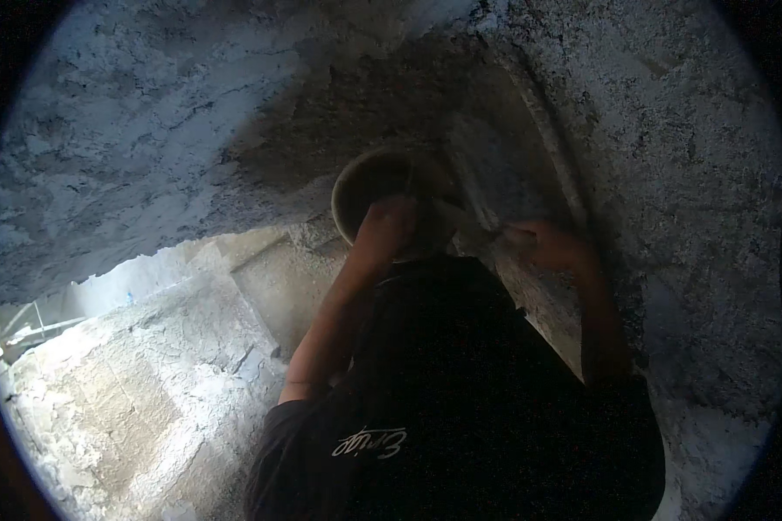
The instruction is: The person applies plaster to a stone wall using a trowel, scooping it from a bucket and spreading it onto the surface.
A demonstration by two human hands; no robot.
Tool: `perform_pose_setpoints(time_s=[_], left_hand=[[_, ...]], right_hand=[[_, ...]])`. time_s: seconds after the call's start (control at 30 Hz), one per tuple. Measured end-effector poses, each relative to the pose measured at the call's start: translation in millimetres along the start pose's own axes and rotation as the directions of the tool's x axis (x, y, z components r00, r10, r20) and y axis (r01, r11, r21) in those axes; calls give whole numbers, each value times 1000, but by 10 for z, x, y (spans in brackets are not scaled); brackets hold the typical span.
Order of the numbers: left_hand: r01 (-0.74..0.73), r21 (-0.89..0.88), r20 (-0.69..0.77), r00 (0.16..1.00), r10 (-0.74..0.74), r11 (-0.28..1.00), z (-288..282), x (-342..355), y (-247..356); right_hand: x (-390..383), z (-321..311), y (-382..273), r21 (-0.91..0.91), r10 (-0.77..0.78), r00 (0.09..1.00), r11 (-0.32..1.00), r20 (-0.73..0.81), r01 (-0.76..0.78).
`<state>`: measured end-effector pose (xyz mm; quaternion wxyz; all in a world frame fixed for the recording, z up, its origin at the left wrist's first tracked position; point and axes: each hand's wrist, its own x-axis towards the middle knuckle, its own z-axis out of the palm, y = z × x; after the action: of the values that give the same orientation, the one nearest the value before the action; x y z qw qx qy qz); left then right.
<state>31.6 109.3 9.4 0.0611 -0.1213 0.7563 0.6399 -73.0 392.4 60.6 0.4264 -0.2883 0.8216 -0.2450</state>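
Note:
A round bucket (344, 196) with a pale rim is in front of my body, its inside dark. My left hand (389, 222) is over its opening, fingers closed; a thin line like the bucket's handle runs up from it, though shadow hides most of the grip. On the right, my right hand (545, 245) is closed round the end of a tool that looks like a trowel (467, 222). Its flat, pale blade points left toward the bucket's right side. What the bucket holds is too dark to make out.
A rough grey plastered surface (139, 130) spreads over the upper left. Another coarse wall-like surface (704, 200) fills the right, with a raised ridge (547, 130) along it. Bright, lumpy plaster-like ground (148, 391) shows at the lower left, near thin rods (43, 328).

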Motion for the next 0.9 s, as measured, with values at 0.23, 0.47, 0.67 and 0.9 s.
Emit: perform_pose_setpoints(time_s=[0.23,0.47,0.67,0.9], left_hand=[[-28,274,-123,990,64,961,50,18,-25],[-222,534,-118,936,332,816,165,-26,-26],[-73,513,83,996,35,855,220,123,-57],[-128,112,-161,976,145,985,232,126,12]], right_hand=[[75,-1,-68,-13,285,947,958,151,-286],[132,22,86,87,320,866,921,383,-379],[230,144,330,203,311,869,890,385,-409],[229,296,196,351,281,893,845,351,-404]])
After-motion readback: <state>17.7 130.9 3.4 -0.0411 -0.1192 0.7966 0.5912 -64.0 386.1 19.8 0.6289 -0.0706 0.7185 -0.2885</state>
